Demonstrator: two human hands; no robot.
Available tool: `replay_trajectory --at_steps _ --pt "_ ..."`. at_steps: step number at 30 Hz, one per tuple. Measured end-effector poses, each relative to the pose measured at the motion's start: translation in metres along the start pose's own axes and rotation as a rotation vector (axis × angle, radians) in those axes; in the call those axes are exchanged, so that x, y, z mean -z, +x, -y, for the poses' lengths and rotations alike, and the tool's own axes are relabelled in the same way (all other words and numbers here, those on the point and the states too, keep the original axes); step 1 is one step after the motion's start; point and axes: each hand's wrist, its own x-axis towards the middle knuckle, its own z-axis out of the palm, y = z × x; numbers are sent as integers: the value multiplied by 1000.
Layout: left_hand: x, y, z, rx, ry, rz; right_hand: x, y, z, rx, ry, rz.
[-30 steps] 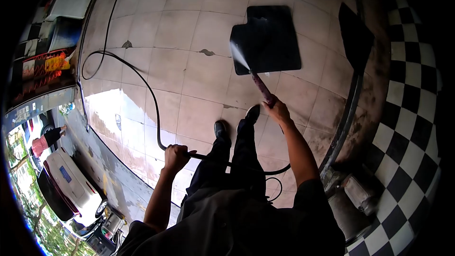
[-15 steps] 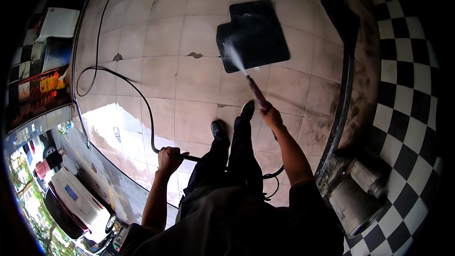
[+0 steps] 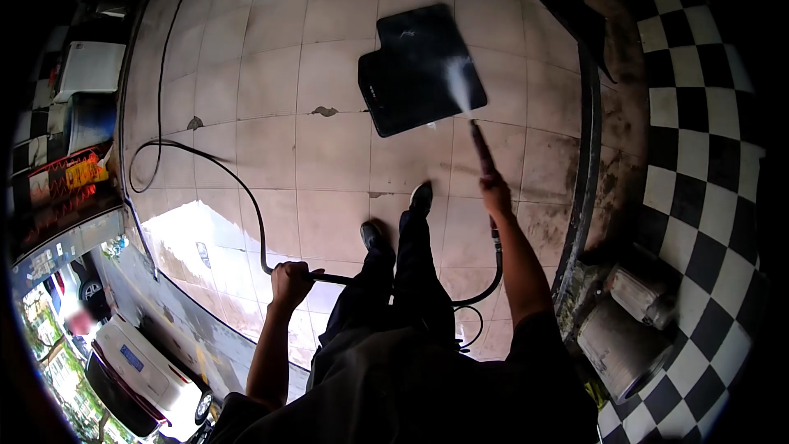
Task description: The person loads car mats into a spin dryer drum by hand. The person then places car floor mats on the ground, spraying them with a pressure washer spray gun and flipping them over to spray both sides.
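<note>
The person's right hand [image 3: 496,196] has its grip closed around a spray wand [image 3: 482,152], the tip pointing at the near right corner of a black mat [image 3: 419,70]. White spray fans over that corner. The mat lies flat on the tiled floor [image 3: 337,156], ahead of the person's shoes [image 3: 374,235] and set at a slant, with a notch on its left side.

The left hand [image 3: 291,283] has its grip wrapped around the black hose [image 3: 257,218]. That hose loops over the tiles on the left and runs across at the legs, where I lose it against the dark trousers, then curves up to the wand. It's the main thing underfoot; nothing lies on the mat itself.

Over to the right, a dark flat panel [image 3: 571,20] stands by the checkered wall [image 3: 699,156], with a ribbed cylinder [image 3: 620,347] lower down, near the right elbow. Along the left edge sit a white box [image 3: 89,66] and a red basket [image 3: 70,189], and a white car [image 3: 152,362] is parked outside.
</note>
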Motion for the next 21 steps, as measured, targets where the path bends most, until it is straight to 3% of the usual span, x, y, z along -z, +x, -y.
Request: replay_trajectory --at_steps 3,6,12,19,21 --pt "5 6 -4 16 11 12 -4 -10 54 83 49 179" --pt "15 15 -14 44 20 20 0 4 79 132 63 220" --pt "14 31 -16 91 -4 -13 28 76 64 -9 37 41" --pt "10 50 -16 93 -37 0 0 64 125 190 41 302" --pt "10 53 -11 89 -54 -23 -7 74 130 163 20 232"
